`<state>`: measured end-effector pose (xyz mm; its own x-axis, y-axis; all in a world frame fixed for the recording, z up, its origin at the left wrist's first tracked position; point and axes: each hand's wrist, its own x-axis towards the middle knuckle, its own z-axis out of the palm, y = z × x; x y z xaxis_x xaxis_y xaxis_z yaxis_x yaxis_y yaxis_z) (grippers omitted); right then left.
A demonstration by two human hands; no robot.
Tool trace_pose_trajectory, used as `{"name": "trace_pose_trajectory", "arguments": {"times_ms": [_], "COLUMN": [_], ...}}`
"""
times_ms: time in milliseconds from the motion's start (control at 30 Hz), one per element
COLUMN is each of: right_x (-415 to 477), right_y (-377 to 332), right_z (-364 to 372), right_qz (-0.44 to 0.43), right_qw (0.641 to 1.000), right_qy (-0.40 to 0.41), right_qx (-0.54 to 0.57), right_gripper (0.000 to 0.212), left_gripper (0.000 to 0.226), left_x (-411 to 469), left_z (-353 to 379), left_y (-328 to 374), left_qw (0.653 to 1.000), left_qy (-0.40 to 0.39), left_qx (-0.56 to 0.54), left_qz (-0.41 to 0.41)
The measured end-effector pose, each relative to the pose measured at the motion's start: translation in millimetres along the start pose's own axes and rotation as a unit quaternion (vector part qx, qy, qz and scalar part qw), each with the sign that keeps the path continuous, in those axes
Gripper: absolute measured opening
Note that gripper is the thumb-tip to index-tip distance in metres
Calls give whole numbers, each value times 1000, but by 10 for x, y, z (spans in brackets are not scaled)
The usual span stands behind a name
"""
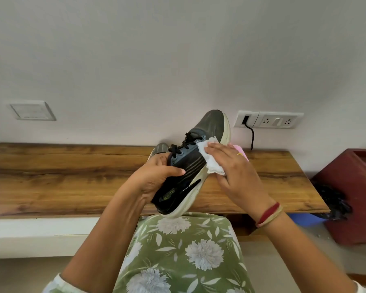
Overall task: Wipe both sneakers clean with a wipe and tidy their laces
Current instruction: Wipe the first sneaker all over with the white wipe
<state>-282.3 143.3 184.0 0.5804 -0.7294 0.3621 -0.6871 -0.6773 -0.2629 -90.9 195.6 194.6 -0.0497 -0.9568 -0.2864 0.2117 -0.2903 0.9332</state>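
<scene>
A black sneaker with a cream sole and black laces is raised above the wooden table, toe pointing up and away. My left hand grips it round the collar and heel, thumb across its side. My right hand presses a crumpled white wipe against the sneaker's side, fingers lying fairly flat over it. The second sneaker lies on the table behind the first; only its grey toe shows.
A pink item lies on the table behind my right hand. A black cable hangs from the wall socket. A dark red box stands at the right. My lap in green floral cloth is below.
</scene>
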Motion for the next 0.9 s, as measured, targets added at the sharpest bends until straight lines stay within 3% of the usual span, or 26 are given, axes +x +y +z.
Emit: {"name": "trace_pose_trajectory", "arguments": {"times_ms": [167, 267, 433, 567, 700, 833, 900], "right_x": [-77, -49, -155, -94, -200, -147, -204], "right_y": [-52, -24, -166, -66, -126, -81, -162], "right_z": [111, 86, 234, 211, 343, 296, 371], "right_qz": [-62, -44, -184, -82, -195, -107, -156], "right_qw": [998, 999, 979, 995, 977, 993, 986], "right_qy": [-21, 12, -29, 21, -40, 2, -16], "right_qx": [-22, -27, -77, -45, -76, -44, -61], "right_gripper": [54, 56, 61, 56, 61, 56, 57], "left_gripper": [27, 31, 31, 37, 43, 55, 62], "left_x": [-10, -4, 67, 108, 173, 206, 236], "left_z": [-59, -59, -119, -144, -161, -157, -175], "left_y": [-58, -114, -152, -163, -224, -273, -290], "left_qw": [999, 997, 987, 982, 979, 974, 978], "left_qy": [-30, -54, -72, -63, -53, -49, -30], "left_qx": [-40, -63, -135, -164, -186, -209, -199], "left_qz": [-2, -13, -39, -66, -61, -65, -62]}}
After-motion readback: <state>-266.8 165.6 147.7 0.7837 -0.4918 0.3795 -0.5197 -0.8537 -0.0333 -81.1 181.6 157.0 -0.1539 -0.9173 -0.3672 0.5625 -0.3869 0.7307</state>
